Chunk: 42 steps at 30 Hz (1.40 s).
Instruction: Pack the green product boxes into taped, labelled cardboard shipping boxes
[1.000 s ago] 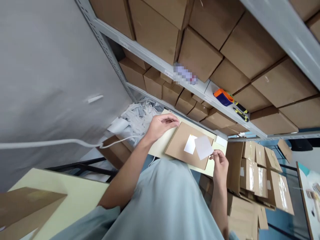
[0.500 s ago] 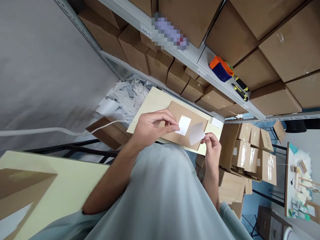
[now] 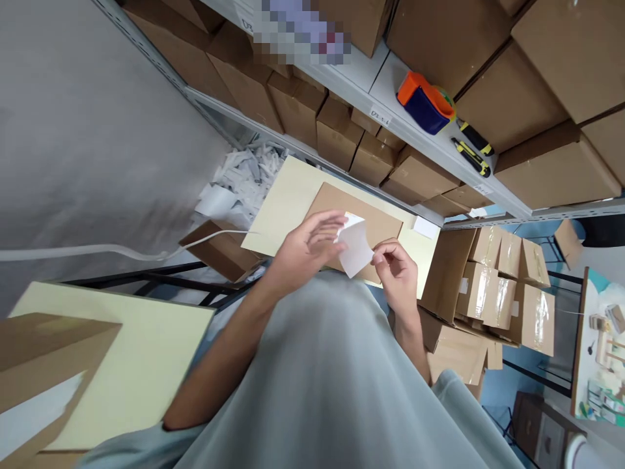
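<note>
A flat brown cardboard box (image 3: 378,215) lies on the pale yellow tabletop (image 3: 273,208) in front of me. Above it, a thin white paper sheet (image 3: 356,253) hangs slightly curled, its right corner pinched between the thumb and finger of my right hand (image 3: 399,268). My left hand (image 3: 307,251) is at the sheet's left edge, fingers stretched and thumb apart; whether it touches the paper I cannot tell. A white label (image 3: 350,220) on the box shows only at its top, since the sheet and my left fingers cover the rest.
Shelves of brown boxes (image 3: 342,127) rise behind the tabletop. An orange and blue tape dispenser (image 3: 426,104) and utility knives (image 3: 471,156) lie on a shelf. Scrap paper (image 3: 251,172) piles up at left, a white cable (image 3: 122,249) crosses there, and stacked cartons (image 3: 498,286) stand right.
My right hand has brought the sheet leftward, so it now overlaps the label. My left hand has gone from curled fingers to stretched, spread ones. The view has shifted slightly.
</note>
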Available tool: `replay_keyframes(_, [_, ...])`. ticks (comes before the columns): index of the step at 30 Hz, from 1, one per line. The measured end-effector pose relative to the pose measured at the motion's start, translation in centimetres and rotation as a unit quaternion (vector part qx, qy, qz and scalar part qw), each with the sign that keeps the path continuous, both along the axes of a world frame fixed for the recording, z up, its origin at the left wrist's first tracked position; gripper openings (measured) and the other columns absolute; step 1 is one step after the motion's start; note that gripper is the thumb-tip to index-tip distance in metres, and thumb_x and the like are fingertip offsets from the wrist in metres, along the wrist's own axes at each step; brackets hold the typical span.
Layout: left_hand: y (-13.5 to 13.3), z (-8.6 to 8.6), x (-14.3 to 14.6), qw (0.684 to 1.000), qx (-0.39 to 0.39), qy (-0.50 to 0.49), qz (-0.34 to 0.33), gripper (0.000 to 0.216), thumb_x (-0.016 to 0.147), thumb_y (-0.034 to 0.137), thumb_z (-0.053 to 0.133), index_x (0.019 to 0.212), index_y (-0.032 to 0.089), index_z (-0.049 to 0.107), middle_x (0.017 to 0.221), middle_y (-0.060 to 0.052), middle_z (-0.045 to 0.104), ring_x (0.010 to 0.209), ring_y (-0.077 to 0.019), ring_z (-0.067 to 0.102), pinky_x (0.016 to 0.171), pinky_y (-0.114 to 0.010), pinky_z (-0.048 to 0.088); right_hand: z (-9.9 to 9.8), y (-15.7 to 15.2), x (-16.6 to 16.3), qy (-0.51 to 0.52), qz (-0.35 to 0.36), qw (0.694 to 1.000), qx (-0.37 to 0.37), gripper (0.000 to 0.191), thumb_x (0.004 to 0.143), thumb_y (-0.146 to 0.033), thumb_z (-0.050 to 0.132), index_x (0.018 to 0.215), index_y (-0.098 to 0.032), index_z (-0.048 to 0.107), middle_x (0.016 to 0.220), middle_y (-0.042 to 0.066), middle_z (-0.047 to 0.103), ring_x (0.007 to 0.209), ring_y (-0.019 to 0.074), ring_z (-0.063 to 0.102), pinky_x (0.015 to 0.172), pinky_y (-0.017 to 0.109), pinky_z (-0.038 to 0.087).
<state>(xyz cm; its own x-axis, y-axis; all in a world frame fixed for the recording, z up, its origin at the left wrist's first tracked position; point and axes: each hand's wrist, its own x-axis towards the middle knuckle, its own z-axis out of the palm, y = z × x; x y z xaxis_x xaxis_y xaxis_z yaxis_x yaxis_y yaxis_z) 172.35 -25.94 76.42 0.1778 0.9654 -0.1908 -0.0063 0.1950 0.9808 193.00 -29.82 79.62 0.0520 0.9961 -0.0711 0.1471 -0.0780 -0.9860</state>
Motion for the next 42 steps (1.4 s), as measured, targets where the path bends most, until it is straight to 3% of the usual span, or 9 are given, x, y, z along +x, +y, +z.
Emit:
replay_keyframes(3, [-1.3,-3.0,0.8,1.0,0.012,0.012,0.004,0.138,0.058,0.075,0.1,0.173,0.031,0.037,0.183,-0.019,0.03,0.171,-0.0437,0.024,0.135,-0.062,0.03,-0.5,0.5,0.6,0.046,0.058,0.997,-0.01,0.024,0.102,-0.047,0.069,0.09,-0.026,0.068,0.094,0.003,0.068,0.097,0.0216,0.071,0.088,0.037,0.06])
replay_keyframes(6, [-2.2,-5.2,1.4,1.0,-0.007,0.02,-0.003,0.157,0.054,0.075,0.102,0.179,0.038,0.014,0.19,-0.015,0.003,0.175,-0.0437,-0.001,0.139,-0.064,0.016,-1.0,0.8,1.4,0.091,0.128,0.987,-0.042,0.03,0.101,-0.054,0.069,0.089,-0.026,0.066,0.092,0.003,0.068,0.094,0.0213,0.073,0.087,0.038,0.062])
replay_keyframes(11, [-2.4,-6.9,2.5,0.998,-0.041,0.049,-0.01,0.166,0.05,0.069,0.106,0.179,0.044,0.004,0.19,-0.012,-0.005,0.175,-0.0409,-0.009,0.14,-0.063,0.01,-2.0,0.9,2.8,0.133,0.163,0.976,-0.063,0.026,0.102,-0.049,0.069,0.09,-0.025,0.067,0.094,0.003,0.067,0.092,0.0192,0.072,0.083,0.035,0.062])
replay_keyframes(17, [-2.0,-7.8,4.4,0.995,-0.061,0.069,0.041,0.171,0.047,0.071,0.106,0.179,0.04,0.002,0.189,-0.015,-0.005,0.175,-0.0447,0.005,0.138,-0.058,0.027,-4.1,1.3,4.6,0.069,0.081,0.993,-0.057,0.014,0.098,-0.036,0.068,0.089,-0.025,0.066,0.093,0.002,0.066,0.093,0.019,0.068,0.086,0.035,0.059])
replay_keyframes(21, [-1.2,-7.3,4.6,0.992,-0.05,0.097,0.062,0.163,0.05,0.074,0.104,0.179,0.04,0.01,0.189,-0.015,0.003,0.175,-0.0447,0.004,0.138,-0.06,0.025,-5.1,1.5,6.7,0.026,0.01,0.998,-0.052,0.014,0.097,-0.032,0.064,0.086,-0.024,0.063,0.088,0.0,0.064,0.083,0.0163,0.063,0.079,0.031,0.056])
replay_keyframes(26, [-0.1,-4.9,4.1,0.988,-0.075,0.045,0.13,0.089,0.088,0.077,0.078,0.159,0.029,0.055,0.172,-0.018,0.051,0.164,-0.038,0.044,0.132,-0.056,0.041,-4.5,1.4,9.0,-0.072,-0.095,0.992,0.026,0.012,0.102,-0.031,0.064,0.092,-0.025,0.066,0.092,0.002,0.067,0.09,0.0193,0.067,0.082,0.034,0.057])
replay_keyframes(31, [0.4,-2.9,5.5,0.974,-0.208,-0.071,0.044,0.064,0.088,0.075,0.079,0.119,0.02,0.075,0.137,-0.018,0.079,0.12,-0.0313,0.079,0.109,-0.049,0.063,-4.7,0.8,7.2,-0.214,0.008,0.965,0.15,0.01,0.103,-0.025,0.065,0.094,-0.029,0.068,0.099,0.006,0.073,0.102,0.0248,0.072,0.091,0.042,0.059])
replay_keyframes(36, [0.1,-3.0,6.6,0.967,-0.234,-0.088,0.048,0.06,0.077,0.073,0.09,0.102,0.021,0.073,0.118,-0.012,0.083,0.103,-0.0261,0.081,0.097,-0.042,0.066,-6.7,-0.6,4.1,-0.284,0.129,0.938,0.149,0.021,0.105,-0.02,0.06,0.086,-0.029,0.065,0.084,0.003,0.066,0.079,0.0208,0.062,0.072,0.036,0.049])
replay_keyframes(42, [-0.8,-4.7,5.2,0.969,-0.232,-0.065,0.058,0.051,0.077,0.063,0.092,0.097,0.023,0.069,0.106,-0.005,0.081,0.098,-0.022,0.078,0.086,-0.035,0.065,-8.0,-2.0,2.0,-0.333,0.167,0.913,0.167,0.024,0.109,-0.017,0.057,0.089,-0.026,0.067,0.086,0.003,0.065,0.076,0.0189,0.056,0.069,0.034,0.042])
